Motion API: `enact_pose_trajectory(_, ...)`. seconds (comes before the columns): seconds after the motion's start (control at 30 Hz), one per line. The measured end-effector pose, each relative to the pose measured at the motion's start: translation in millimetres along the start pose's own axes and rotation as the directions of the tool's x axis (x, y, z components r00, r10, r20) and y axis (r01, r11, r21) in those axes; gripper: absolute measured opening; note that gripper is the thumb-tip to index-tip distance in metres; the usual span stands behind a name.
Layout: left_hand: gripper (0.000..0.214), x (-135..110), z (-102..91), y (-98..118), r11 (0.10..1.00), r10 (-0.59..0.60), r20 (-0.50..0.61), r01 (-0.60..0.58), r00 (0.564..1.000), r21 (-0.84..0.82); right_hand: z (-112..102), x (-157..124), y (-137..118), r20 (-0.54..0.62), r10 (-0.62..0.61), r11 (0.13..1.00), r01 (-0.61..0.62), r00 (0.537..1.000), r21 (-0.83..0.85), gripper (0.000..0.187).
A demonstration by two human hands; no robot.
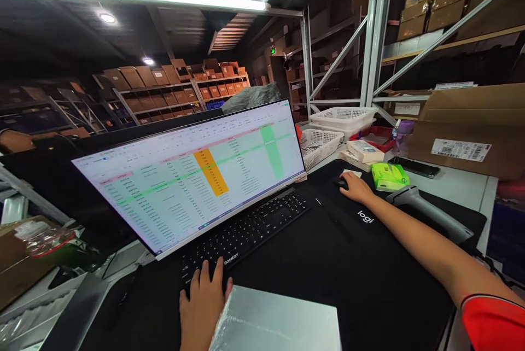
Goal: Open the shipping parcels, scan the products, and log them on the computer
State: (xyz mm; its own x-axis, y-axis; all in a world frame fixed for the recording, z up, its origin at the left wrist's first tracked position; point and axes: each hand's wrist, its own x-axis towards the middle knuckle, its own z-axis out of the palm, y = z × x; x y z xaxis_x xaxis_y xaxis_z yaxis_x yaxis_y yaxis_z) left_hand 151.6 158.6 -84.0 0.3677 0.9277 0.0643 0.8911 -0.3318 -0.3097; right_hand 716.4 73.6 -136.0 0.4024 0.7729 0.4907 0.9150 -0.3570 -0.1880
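**Left grip (pixel 203 299) at keyboard (pixel 254 230), right grip (pixel 353 187) over mouse (pixel 338 182)**

The keyboard lies before the monitor (pixel 229 176), its long axis running from lower left to upper right. The front white basket (pixel 328 146) holds items too indistinct to name. The left grip's fingers are spread; the right curls over the mostly hidden mouse, whether pinching I cannot tell.

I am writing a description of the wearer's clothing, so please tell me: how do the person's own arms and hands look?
Both the left hand and the right hand are without gloves, and no watch or ring shows. The right arm wears a short red sleeve with a dark edge. No left sleeve is in view.
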Motion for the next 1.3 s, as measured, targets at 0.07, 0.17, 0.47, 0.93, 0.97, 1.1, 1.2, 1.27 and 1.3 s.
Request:
enact_pose_trajectory(0.07, 0.058, 0, -0.2, 0, 1.000, 0.007, -0.004, -0.007, 1.000, -0.006, 0, 0, 0, 0.001, 0.008, 1.000, -0.008, 1.000, -0.005, 0.042)
enact_pose_trajectory(0.17, 0.058, -1, 0.0, 1, 1.000, 0.005, -0.019, -0.005, 1.000, -0.009, 3, 1, 2, -0.007, 0.000, 1.000, 0.000, 1.000, 0.008, 0.049)
enact_pose_trajectory(0.47, 0.056, -3, -4.6, 4, 1.000, -0.005, -0.022, 0.005, 1.000, 0.024, 4, 2, 4, -0.004, -0.006, 1.000, 0.006, 1.000, 0.020, 0.044)
enact_pose_trajectory(0.93, 0.057, -2, -2.7, 2, 0.999, -0.003, -0.019, 0.002, 1.000, -0.044, 5, 1, 2, 0.012, 0.001, 1.000, -0.001, 1.000, 0.002, 0.048)
enact_pose_trajectory(0.97, 0.057, -3, -6.3, 3, 0.999, -0.009, 0.005, 0.009, 1.000, -0.040, 4, 1, 2, 0.011, 0.003, 1.000, -0.003, 1.000, 0.000, 0.047)
enact_pose_trajectory(1.1, 0.056, -6, -17.9, 7, 1.000, -0.019, 0.043, 0.020, 0.999, -0.016, 4, 0, 3, -0.001, 0.009, 1.000, -0.009, 1.000, 0.000, 0.044)
enact_pose_trajectory(1.2, 0.056, -7, -14.5, 6, 0.999, -0.019, 0.039, 0.020, 0.999, -0.031, 9, 2, 6, -0.026, 0.004, 1.000, -0.003, 1.000, 0.019, 0.048)
enact_pose_trajectory(1.27, 0.057, -4, -7.3, 1, 0.998, -0.011, 0.010, 0.012, 1.000, -0.064, 11, 2, 7, -0.038, 0.002, 0.999, -0.001, 0.999, 0.032, 0.052)
enact_pose_trajectory(1.3, 0.057, -1, -3.8, -2, 0.996, -0.006, -0.022, 0.004, 1.000, -0.094, 10, 2, 6, -0.039, 0.002, 0.999, -0.001, 0.999, 0.035, 0.053)
